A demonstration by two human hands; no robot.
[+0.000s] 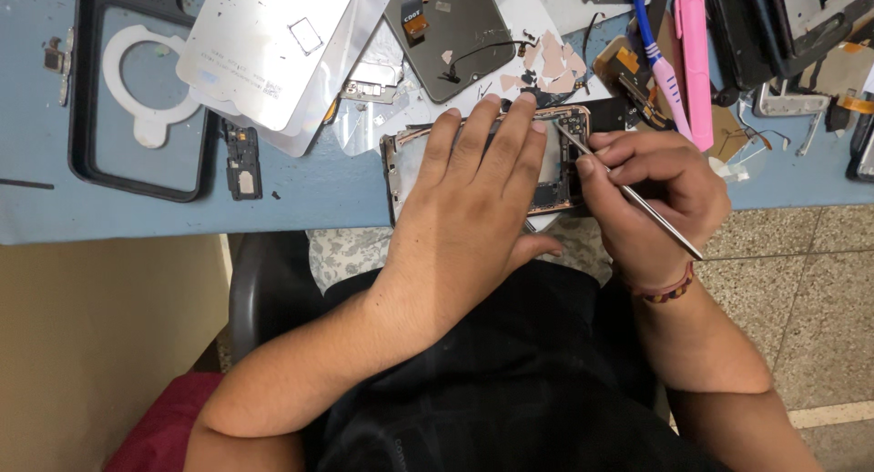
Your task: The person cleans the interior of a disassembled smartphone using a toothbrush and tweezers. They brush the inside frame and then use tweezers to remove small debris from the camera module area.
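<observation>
Lying at the near edge of the blue surface (36,208): opened phone (569,131). Pressing flat on the phone, fingers spread: left hand (473,194). Gripping a metal tool (637,199), tip touching the phone's upper end: right hand (660,194).

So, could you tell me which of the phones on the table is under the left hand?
The opened phone at the table edge, pinned by the left hand.

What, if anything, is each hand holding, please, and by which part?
The right hand pinches a thin metal tool at mid-shaft. The left hand grips nothing; it lies flat on the opened phone.
</observation>
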